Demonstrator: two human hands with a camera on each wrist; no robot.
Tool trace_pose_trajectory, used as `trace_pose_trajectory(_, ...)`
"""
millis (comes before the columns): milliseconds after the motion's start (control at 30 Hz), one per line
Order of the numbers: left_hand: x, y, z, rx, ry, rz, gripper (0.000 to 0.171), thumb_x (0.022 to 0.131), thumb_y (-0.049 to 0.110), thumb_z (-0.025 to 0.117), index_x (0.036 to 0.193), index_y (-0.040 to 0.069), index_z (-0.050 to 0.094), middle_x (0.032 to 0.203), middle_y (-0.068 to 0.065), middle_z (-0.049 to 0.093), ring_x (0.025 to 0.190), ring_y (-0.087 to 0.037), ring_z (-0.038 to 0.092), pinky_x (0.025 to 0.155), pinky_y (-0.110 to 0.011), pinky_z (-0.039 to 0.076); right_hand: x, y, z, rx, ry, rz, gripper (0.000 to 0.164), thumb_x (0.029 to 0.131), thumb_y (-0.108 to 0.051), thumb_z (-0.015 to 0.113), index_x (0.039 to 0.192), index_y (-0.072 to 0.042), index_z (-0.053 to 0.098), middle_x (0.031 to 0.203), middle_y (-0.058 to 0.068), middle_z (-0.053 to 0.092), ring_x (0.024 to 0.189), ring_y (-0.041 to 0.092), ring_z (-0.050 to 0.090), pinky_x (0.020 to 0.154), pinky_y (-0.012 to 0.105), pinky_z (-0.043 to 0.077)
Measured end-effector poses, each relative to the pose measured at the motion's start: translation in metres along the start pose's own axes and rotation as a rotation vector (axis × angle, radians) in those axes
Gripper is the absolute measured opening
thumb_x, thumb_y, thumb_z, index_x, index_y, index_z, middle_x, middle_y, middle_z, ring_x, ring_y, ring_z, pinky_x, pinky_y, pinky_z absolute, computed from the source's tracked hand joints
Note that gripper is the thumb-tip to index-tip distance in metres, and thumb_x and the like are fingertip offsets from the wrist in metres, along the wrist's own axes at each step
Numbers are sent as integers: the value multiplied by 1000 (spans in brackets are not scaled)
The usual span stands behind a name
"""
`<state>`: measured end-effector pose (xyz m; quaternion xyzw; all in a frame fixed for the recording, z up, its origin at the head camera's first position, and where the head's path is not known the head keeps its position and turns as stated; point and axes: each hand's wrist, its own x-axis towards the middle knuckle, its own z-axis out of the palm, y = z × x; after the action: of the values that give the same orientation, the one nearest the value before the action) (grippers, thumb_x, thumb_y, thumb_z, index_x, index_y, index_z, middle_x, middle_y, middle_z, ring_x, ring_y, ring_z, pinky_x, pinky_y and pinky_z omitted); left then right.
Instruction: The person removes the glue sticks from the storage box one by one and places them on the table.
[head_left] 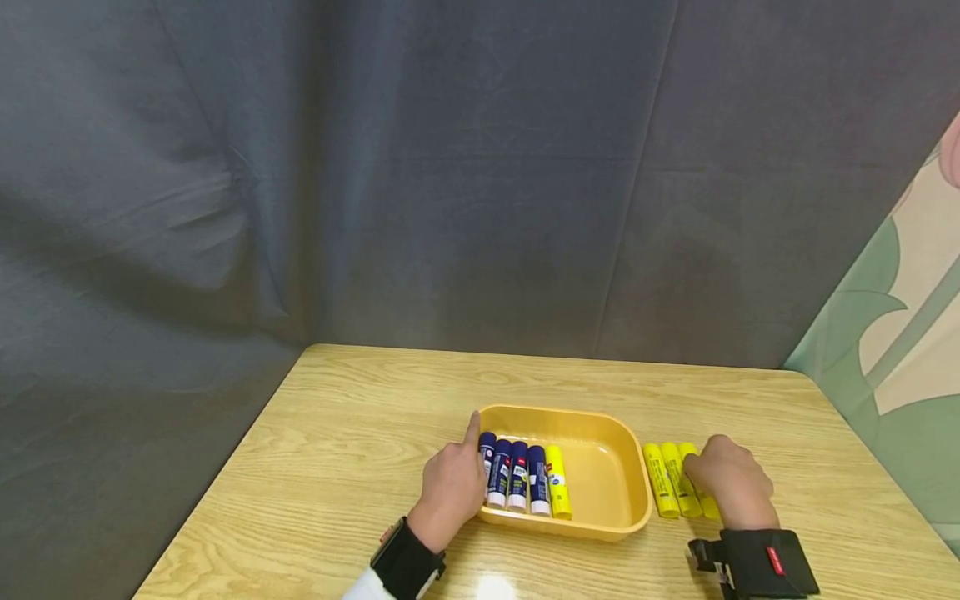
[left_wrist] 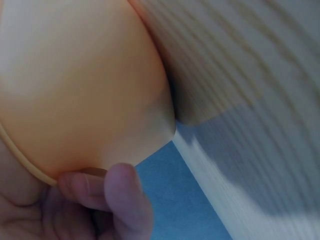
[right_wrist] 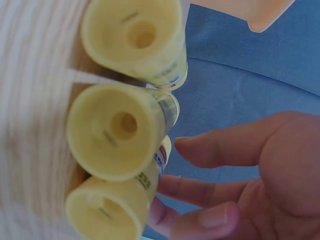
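Observation:
A yellow plastic tray (head_left: 611,475) stands on the table, with several dark blue glue sticks (head_left: 518,477) and one yellow glue stick (head_left: 557,482) side by side in its left part. My left hand (head_left: 454,483) holds the tray's left side, index finger extended along the rim; its curled fingers (left_wrist: 125,192) show at the rim in the left wrist view. Three more yellow glue sticks (head_left: 660,481) lie in a row right of the tray. Over the rightmost stick (right_wrist: 105,210) is my right hand (head_left: 729,479), fingers at its far side and thumb (right_wrist: 215,146) apart from them.
The wooden table (head_left: 337,433) ends at a grey curtain (head_left: 480,183) behind and at the left. At the right is a wall with a leaf pattern (head_left: 892,333). A black strap (head_left: 770,562) with a device is round the right wrist.

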<state>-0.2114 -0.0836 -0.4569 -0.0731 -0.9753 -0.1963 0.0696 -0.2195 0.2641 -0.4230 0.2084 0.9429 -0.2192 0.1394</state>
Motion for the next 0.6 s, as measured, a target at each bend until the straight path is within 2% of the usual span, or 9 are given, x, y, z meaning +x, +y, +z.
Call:
trace_pose_trajectory(200,0,0,0,1,3,1,56,100,16,54,153,5,39,54,-2,44,43,-14,41,41,-29,34,-1,-1,0,-4,3,13,27,89,-23,54,80,2,59,74,14,53,68,28,51,65,40,38)
trace_pose_trajectory(600,-1,1,-1,3,-10,-4,56,101,16,54,154,6,38,55,-3,45,44,-14,42,41,-29,35,-4,-3,-3,-18,7,11,31,91,-24,54,88,6,61,77,17,55,70,29,52,65,40,39)
